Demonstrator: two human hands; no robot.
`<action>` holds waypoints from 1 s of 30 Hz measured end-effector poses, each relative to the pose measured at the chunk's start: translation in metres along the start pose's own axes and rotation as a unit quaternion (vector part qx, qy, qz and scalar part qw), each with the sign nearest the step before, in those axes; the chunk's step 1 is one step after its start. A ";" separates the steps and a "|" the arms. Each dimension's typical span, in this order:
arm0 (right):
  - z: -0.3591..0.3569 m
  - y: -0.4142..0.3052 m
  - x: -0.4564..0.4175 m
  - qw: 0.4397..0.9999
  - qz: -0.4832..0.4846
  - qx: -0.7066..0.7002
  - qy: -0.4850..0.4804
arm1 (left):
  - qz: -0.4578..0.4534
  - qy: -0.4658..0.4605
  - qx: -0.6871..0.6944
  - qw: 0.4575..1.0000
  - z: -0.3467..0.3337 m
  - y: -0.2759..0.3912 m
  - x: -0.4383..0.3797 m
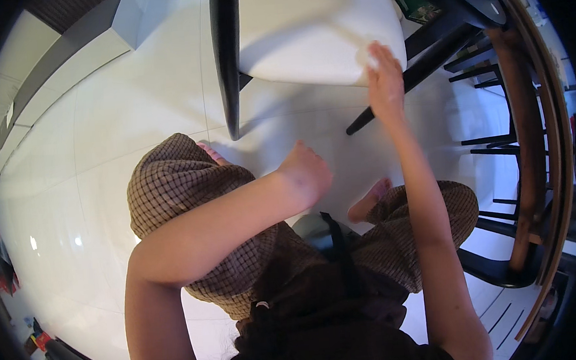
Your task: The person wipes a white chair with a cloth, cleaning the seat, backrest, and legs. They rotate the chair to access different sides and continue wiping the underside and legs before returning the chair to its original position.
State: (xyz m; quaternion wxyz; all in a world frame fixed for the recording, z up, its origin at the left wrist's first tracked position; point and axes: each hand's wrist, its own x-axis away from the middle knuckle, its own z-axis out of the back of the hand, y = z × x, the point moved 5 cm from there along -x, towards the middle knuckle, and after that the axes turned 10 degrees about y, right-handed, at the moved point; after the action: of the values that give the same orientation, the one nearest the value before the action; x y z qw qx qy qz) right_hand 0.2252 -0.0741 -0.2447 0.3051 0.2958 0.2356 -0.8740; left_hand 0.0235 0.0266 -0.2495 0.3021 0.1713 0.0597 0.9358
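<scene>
In front of me stands a chair with a white padded seat [304,45] and dark tapered legs. My right hand [386,82] reaches to the seat's right front corner, fingers stretched out and close together. A small pale patch at its fingertips is blurred, so I cannot tell whether it is a held thing. Between my knees hangs my left hand [307,174], bent at the wrist with the fingers curled. Its palm faces away from view, which hides anything inside it. Checked trousers [194,185] cover my spread knees.
On the right runs a long table with a wooden edge [559,173], with dark chair legs [508,142] beneath it. A low white ledge [78,74] lines the upper left. Below me a rounded grey-green surface [316,230] shows. Pale tiles [103,156] cover the floor.
</scene>
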 end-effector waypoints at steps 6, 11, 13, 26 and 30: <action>-0.038 -0.036 -0.024 0.993 -0.056 0.107 -0.010 | 0.006 0.003 -0.042 0.999 0.009 -0.002 0.001; -0.052 -0.119 -0.011 0.999 0.029 0.004 0.015 | 0.075 0.074 -0.054 0.993 0.036 -0.038 0.003; -0.046 -0.140 -0.005 0.997 0.059 -0.050 0.005 | 0.153 0.101 -0.026 0.983 0.066 -0.067 0.019; -0.012 -0.126 0.009 0.988 0.121 -0.070 -0.072 | 0.263 0.170 0.076 0.947 0.108 -0.131 0.033; 0.000 -0.094 0.012 0.994 0.091 -0.038 -0.053 | 0.284 0.155 0.066 0.944 0.105 -0.134 0.036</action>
State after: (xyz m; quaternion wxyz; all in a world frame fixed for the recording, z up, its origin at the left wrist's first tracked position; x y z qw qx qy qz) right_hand 0.1542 -0.0129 -0.2314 0.4067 0.2572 0.2246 -0.8474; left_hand 0.1070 0.1568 -0.1699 -0.0013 0.0536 0.1161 0.9918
